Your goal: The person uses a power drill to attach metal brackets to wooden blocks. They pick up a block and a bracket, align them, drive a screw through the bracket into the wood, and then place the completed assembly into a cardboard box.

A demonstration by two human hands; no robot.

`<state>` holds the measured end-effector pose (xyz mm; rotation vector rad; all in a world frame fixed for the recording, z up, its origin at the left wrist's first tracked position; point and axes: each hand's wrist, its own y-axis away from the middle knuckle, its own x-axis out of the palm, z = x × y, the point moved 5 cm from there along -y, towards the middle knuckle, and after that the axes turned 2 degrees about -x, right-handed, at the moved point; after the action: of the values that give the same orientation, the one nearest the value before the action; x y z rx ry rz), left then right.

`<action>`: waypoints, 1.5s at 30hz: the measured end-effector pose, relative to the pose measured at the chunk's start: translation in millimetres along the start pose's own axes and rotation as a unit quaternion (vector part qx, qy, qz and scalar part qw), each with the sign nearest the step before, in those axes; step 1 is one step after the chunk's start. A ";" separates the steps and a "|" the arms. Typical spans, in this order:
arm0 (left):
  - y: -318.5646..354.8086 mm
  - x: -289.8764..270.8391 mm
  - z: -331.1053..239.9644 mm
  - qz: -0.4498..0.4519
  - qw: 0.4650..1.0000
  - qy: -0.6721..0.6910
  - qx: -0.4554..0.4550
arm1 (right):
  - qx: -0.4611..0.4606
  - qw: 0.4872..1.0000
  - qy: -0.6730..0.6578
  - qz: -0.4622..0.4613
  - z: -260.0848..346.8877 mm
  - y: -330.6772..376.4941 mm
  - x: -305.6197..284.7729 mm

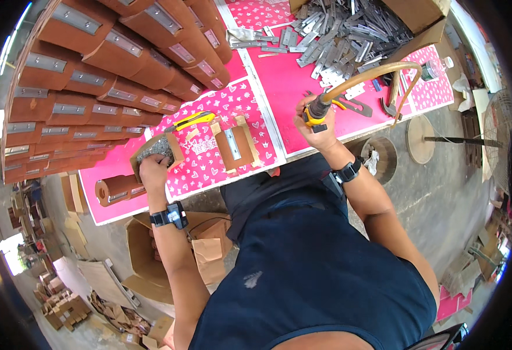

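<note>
Pink patterned sheeting covers the table [279, 87], whose near edge runs just in front of the person's chest, with grey concrete floor [442, 192] open to the right of it. At the table's near left part the left hand [152, 169] presses down on a small wooden box [151, 153] with a speckled grey pad in it, fingers closed over its near edge. Just right of it sits a wooden jig [235, 146] holding a brown block with 1 metal plate on top, and a yellow utility knife [190, 121] lies just beyond. The right hand [314, 125] is wrapped tight round a yellow and black air tool [316, 114], raised over the table's near edge, its tan hose [372, 73] arching off to the right. A cardboard box [419, 14] at the far right spills a heap of grey metal hinges [337, 35] across the table. Stacked brown wooden blocks [104, 64], each with a metal plate, fill the far left and crowd that side. On the floor at the near left stand an open carton [142, 256] and scattered cardboard scraps [63, 309].
</note>
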<state>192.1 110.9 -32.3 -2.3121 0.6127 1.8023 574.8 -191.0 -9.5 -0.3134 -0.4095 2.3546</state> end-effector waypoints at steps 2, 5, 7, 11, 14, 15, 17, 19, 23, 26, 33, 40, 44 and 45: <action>-0.8 2.5 3.1 -0.005 1.000 -0.006 0.017 | 0.010 0.999 0.023 0.031 -1.7 2.0 0.2; 0.6 -0.3 -8.5 -0.025 1.000 0.004 0.015 | 0.001 0.999 0.030 0.023 -2.1 3.2 -0.2; 5.2 1.1 -2.2 -0.044 0.999 0.025 0.018 | 0.003 0.999 -0.029 -0.031 -0.3 1.2 0.5; 8.4 0.1 7.6 -0.045 0.998 0.050 0.007 | 0.013 0.998 -0.044 -0.037 -2.4 0.9 -0.4; 10.5 -6.6 14.8 -0.104 0.993 0.061 -0.009 | 0.026 0.998 -0.047 -0.025 -6.6 1.8 -3.5; 14.0 -10.1 11.6 -0.105 0.992 0.063 -0.012 | 0.027 0.999 -0.045 -0.010 -9.0 3.2 -3.0; 23.1 -19.9 -2.9 -0.136 0.981 0.131 -0.043 | 0.030 0.999 -0.040 0.002 -9.4 4.5 -2.3; 40.6 -13.1 -12.6 -0.133 0.958 0.254 -0.024 | 0.023 0.997 -0.066 -0.022 -1.6 1.0 0.5; 90.7 12.1 -83.7 0.009 0.869 0.495 0.007 | 0.092 0.985 -0.144 0.038 23.9 -13.1 9.5; 129.6 15.4 -147.7 0.100 0.829 0.548 0.049 | 0.099 0.951 -0.293 0.002 69.5 -25.2 30.8; 148.0 37.2 -173.1 0.064 0.855 0.506 0.092 | 0.111 0.901 -0.406 0.106 122.0 -30.1 82.0; 151.7 27.6 -177.0 0.038 0.879 0.459 0.120 | 0.111 0.903 -0.403 0.103 119.8 -24.5 88.2; 153.2 26.3 -176.9 0.028 0.875 0.465 0.131 | 0.120 0.902 -0.401 0.103 118.4 -24.6 91.7; 153.8 25.2 -177.0 0.025 0.875 0.466 0.131 | 0.122 0.904 -0.397 0.105 117.9 -24.1 92.4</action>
<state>293.5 -97.5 11.5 -2.8503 0.9421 0.4285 484.1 -134.4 98.0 0.7902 -0.4557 2.6268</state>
